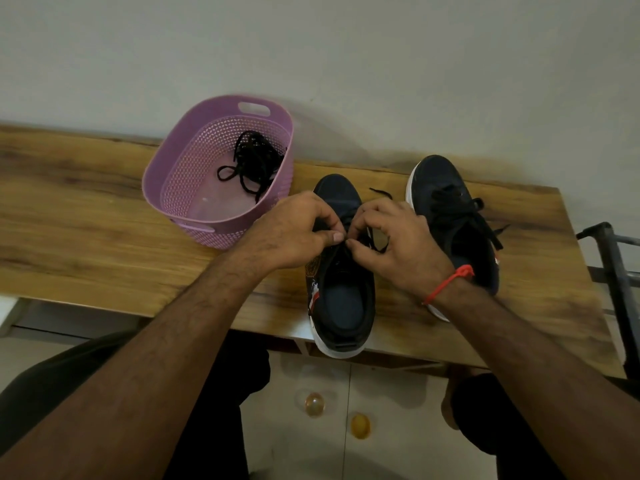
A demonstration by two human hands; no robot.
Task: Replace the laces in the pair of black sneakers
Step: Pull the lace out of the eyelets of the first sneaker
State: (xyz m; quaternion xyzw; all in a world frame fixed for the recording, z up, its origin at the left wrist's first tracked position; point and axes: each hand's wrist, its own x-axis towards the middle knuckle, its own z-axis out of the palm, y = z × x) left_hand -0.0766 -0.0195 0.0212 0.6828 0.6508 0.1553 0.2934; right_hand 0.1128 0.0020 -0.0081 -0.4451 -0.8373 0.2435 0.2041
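Nearest: two round knobs, one clear (314, 405) and one yellow (360, 425), on a white cabinet front below the counter (86, 216), between the person's dark-clad legs.

Near sneaker (341, 271) sits on the counter, heel overhanging the front edge, toe pointing at the wall. Black upper, white sole, mouth open.

Both hands are over its lace area. Left hand (294, 233): thumb and forefinger pinched on the black lace (372, 239) at the eyelets, other fingers curled. Right hand (398, 244): same pinch on the lace from the other side, thumb tips of both hands almost touching. A loose lace end pokes out past the right hand on the counter. Red thread band (448, 282) on the right wrist.

Second sneaker (450, 216) is just right of the first, parallel, partly hidden behind the right wrist. Laced in black, ends lying loose across its tongue and side.

Left of the shoes, near the wall: pink perforated basket (180, 188) with a tangle of black laces (252, 162) inside at its far end.

Far right: dark metal frame (613, 271) beside the counter end. Plain wall behind.
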